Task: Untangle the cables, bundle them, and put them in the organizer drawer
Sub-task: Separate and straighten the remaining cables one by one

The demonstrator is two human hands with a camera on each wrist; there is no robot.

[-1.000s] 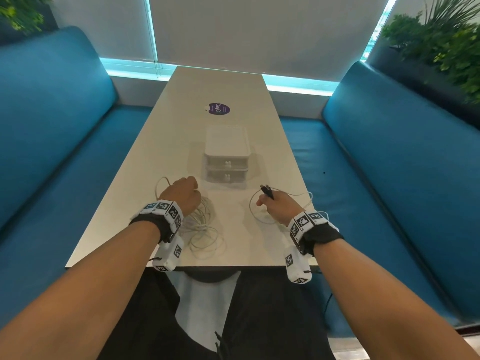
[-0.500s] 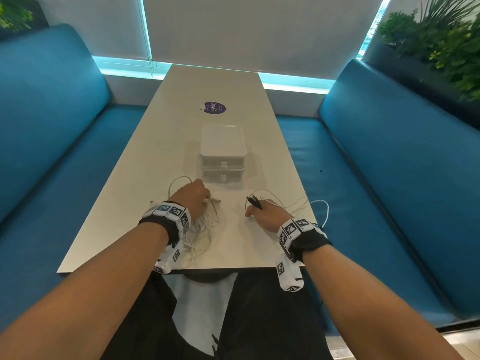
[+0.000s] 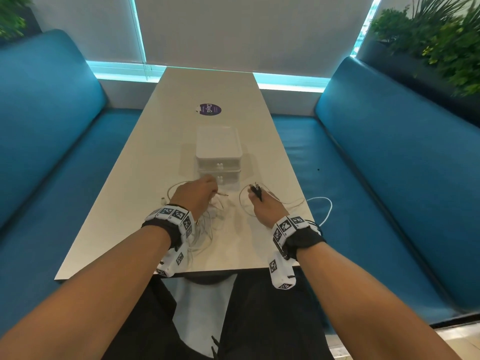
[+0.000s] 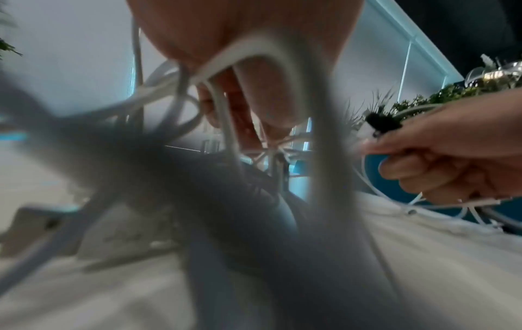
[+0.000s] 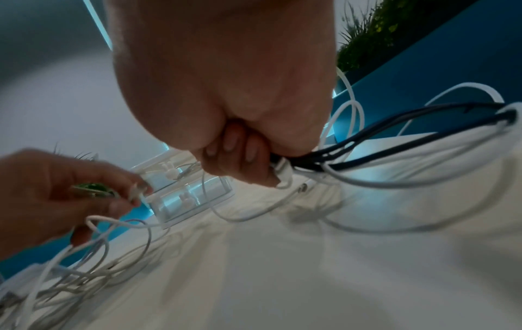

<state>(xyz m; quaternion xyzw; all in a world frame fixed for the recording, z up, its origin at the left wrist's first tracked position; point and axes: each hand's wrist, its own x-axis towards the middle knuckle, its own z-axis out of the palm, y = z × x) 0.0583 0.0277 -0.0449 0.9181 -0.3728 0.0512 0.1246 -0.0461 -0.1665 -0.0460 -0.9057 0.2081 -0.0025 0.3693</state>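
Observation:
A tangle of white cables (image 3: 207, 224) lies on the table under my left hand (image 3: 200, 196), which pinches a white cable end (image 5: 135, 191) just in front of the organizer. My right hand (image 3: 262, 203) is curled round a bunch of black and white cables (image 5: 367, 143), with black plug ends (image 3: 255, 190) sticking up from the fist. One white loop (image 3: 324, 209) hangs over the table's right edge. The clear two-drawer organizer (image 3: 219, 157) stands mid-table with both drawers closed. In the left wrist view, blurred white cables (image 4: 226, 125) fill the picture.
The long white table (image 3: 155, 152) runs between two blue benches (image 3: 389, 165). A round purple sticker (image 3: 210, 109) lies beyond the organizer. Plants stand behind the right bench (image 3: 446, 40). My lap is below the table's near edge.
My left hand moved forward toward the organizer, drawing a white cable end out of the tangle. My right hand shifted slightly left with the black plugs; a white loop now hangs off the right edge.

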